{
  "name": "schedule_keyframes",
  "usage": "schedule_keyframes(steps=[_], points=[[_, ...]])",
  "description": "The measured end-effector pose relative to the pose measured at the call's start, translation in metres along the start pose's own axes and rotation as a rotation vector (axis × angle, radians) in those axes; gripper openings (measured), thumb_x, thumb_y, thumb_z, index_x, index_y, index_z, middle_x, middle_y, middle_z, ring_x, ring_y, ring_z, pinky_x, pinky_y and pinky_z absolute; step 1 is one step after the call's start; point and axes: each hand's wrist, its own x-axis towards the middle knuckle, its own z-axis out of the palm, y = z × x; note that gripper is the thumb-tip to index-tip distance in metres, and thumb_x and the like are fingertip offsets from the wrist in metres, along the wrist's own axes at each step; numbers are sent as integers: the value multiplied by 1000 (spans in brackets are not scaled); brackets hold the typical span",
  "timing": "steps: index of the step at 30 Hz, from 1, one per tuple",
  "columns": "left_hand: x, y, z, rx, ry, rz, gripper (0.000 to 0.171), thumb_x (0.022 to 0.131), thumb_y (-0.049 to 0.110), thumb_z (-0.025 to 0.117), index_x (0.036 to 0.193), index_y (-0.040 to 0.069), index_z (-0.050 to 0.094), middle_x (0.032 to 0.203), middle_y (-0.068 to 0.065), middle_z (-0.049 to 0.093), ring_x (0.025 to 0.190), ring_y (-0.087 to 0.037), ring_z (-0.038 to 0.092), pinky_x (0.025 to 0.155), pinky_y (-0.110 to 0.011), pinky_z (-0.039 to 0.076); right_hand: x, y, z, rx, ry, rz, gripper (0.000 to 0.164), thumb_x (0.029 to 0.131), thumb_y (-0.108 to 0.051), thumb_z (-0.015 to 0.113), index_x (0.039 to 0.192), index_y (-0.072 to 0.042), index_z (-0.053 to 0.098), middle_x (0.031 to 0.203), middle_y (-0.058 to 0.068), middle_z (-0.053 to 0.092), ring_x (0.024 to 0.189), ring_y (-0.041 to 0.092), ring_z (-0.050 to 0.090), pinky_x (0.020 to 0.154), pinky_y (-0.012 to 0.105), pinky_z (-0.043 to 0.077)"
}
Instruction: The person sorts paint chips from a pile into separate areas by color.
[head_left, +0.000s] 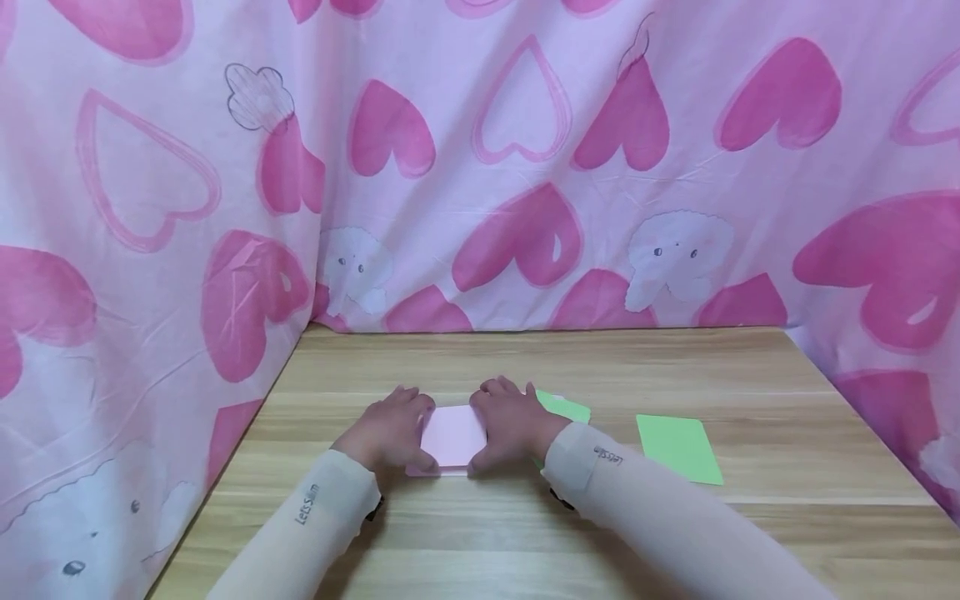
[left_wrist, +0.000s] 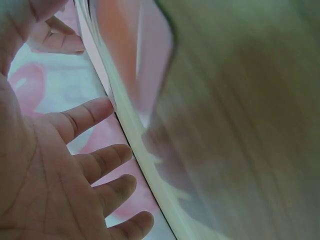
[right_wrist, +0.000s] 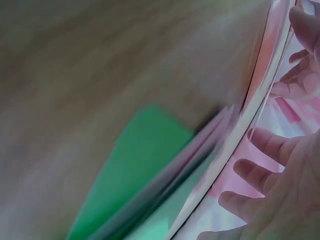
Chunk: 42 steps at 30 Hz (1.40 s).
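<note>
Between my two hands are light pink paper squares [head_left: 453, 435], with a darker pink line along the near edge and a second pink layer showing below it. My left hand [head_left: 393, 427] grips the left side, thumb at the near corner and fingers toward the far corner. On the opposite side my right hand [head_left: 513, 421] holds the paper the same way. In the left wrist view the index fingertip touches the edge of the thin pink sheets [left_wrist: 150, 65], while the other fingers are spread apart. The right wrist view shows the paper edge [right_wrist: 257, 82] near the fingertips.
A green paper piece [head_left: 564, 406] lies partly hidden behind my right hand, with a whitish bit at its far edge. Farther right is another green sheet [head_left: 678, 450]. The wooden table [head_left: 480, 542] is bordered by pink heart-patterned cloth [head_left: 517, 233] at the back and sides.
</note>
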Motion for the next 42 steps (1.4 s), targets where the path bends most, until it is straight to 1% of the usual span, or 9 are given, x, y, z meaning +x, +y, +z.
schedule_keyframes(steps=[4, 9, 11, 21, 25, 32, 34, 39, 42], points=[[-4, -7, 0, -18, 2, -22, 85, 63, 41, 98, 136, 17, 62, 160, -11, 49, 158, -41, 30, 125, -65, 29, 3, -8, 3, 0, 3, -2, 89, 67, -64, 87, 136, -17, 59, 151, 5, 52, 148, 36, 39, 117, 78, 27], [-8, -12, 1, -15, -6, -36, 84, 62, 43, 100, 134, 18, 64, 159, -11, 51, 157, -43, 31, 124, -66, 29, 7, -14, 9, -26, 7, -18, 86, 66, -67, 86, 132, -18, 60, 142, 1, 55, 135, 29, 46, 116, 76, 30], [-9, -14, 2, -8, -8, -38, 85, 62, 43, 100, 135, 17, 63, 159, -13, 50, 156, -44, 31, 124, -66, 29, 8, -15, 10, -40, 6, -17, 87, 65, -68, 86, 131, -18, 59, 139, 1, 55, 133, 29, 47, 116, 75, 31], [-11, -18, 7, 22, -7, -57, 93, 64, 45, 99, 143, 17, 59, 161, -15, 47, 156, -44, 31, 123, -68, 29, 9, -21, 12, -69, -9, -2, 89, 66, -69, 86, 133, -17, 59, 139, 2, 55, 136, 30, 46, 116, 75, 31], [-11, -17, 7, 17, -10, -61, 96, 64, 44, 99, 146, 16, 58, 162, -15, 46, 157, -44, 30, 123, -68, 28, 9, -20, 12, -59, -9, 1, 90, 66, -68, 86, 136, -18, 58, 141, 3, 55, 142, 34, 44, 117, 76, 30], [-8, -14, 6, 9, -7, -80, 98, 63, 46, 99, 148, 20, 57, 164, -12, 45, 158, -42, 28, 124, -67, 27, 7, -15, 12, -49, -7, 6, 95, 67, -68, 85, 142, -18, 56, 141, 2, 56, 137, 32, 46, 115, 75, 32], [-8, -11, 5, 14, -7, -80, 99, 63, 46, 98, 149, 21, 56, 165, -11, 44, 159, -42, 28, 124, -67, 27, 6, -13, 10, -45, -7, 14, 95, 67, -68, 86, 142, -17, 56, 142, 3, 55, 140, 34, 46, 116, 76, 32], [-4, 0, 2, 55, -7, -38, 99, 68, 45, 96, 152, 17, 53, 166, -13, 43, 159, -41, 27, 125, -66, 28, 0, -4, 3, -42, -11, 52, 97, 69, -67, 84, 146, -15, 55, 152, 7, 51, 151, 42, 37, 117, 79, 27], [0, 9, 0, 49, -5, -12, 98, 69, 43, 96, 153, 17, 53, 166, -13, 43, 159, -41, 27, 126, -65, 27, -4, 4, -1, -51, -9, 74, 101, 70, -68, 83, 149, -14, 54, 157, 10, 48, 153, 45, 33, 117, 80, 25]])
